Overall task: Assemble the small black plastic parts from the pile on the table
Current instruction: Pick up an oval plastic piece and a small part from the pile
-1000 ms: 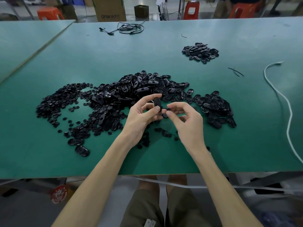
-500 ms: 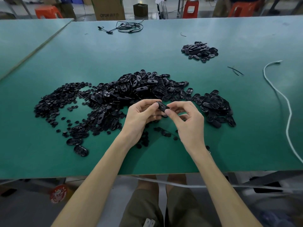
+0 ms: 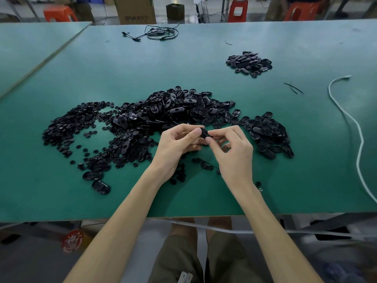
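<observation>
A big pile of black oval plastic shells (image 3: 175,111) spreads across the middle of the green table (image 3: 142,64). Small round black pieces (image 3: 69,127) lie heaped at its left. My left hand (image 3: 177,144) and my right hand (image 3: 232,148) meet just above the table in front of the pile. Both pinch one small black part (image 3: 204,133) between thumb and fingertips. Most of the part is hidden by my fingers. A smaller heap of black ovals (image 3: 248,63) lies at the far right.
A white cord (image 3: 355,127) snakes down the table's right side. A coiled black cable (image 3: 159,33) lies at the far edge. Thin black strips (image 3: 293,88) lie near the small heap. Loose parts (image 3: 98,180) sit near the front left. Stools and a cardboard box (image 3: 134,11) stand beyond.
My two hands have come closer together and lowered slightly. The black part, held upright in my left fingers a second ago, is now pinched between both hands.
</observation>
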`<state>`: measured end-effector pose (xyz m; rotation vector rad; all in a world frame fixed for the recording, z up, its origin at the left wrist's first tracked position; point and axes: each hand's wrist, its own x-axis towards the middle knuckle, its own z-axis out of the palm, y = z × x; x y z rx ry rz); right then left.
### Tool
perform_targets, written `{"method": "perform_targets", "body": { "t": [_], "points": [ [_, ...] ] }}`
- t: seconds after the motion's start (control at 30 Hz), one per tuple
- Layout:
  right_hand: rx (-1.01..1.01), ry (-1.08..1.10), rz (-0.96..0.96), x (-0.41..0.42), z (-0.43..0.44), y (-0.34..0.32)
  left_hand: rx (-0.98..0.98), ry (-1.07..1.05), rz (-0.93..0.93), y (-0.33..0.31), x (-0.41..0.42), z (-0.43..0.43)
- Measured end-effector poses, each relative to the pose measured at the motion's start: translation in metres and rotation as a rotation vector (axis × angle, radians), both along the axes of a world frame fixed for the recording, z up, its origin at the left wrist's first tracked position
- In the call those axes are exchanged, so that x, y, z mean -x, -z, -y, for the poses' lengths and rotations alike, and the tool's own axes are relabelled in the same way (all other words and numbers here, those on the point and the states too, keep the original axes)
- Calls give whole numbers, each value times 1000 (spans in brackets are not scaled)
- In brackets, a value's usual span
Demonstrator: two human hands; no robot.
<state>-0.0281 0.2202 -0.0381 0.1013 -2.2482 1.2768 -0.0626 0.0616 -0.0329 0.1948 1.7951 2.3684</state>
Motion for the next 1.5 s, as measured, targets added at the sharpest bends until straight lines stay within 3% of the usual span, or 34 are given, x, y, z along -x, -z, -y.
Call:
{"method": "perform_targets", "body": {
  "t": [0.7, 1.03, 1.5],
  "points": [
    [-64, 12, -76, -1, 0, 2, 13, 66, -35, 1, -2, 1],
    [-114, -32, -97, -1, 1, 3, -153, 85, 93, -2, 0, 3],
    [32, -18, -85, -2, 1, -5, -160, 136, 88, -4, 1, 2]
  ]
}}
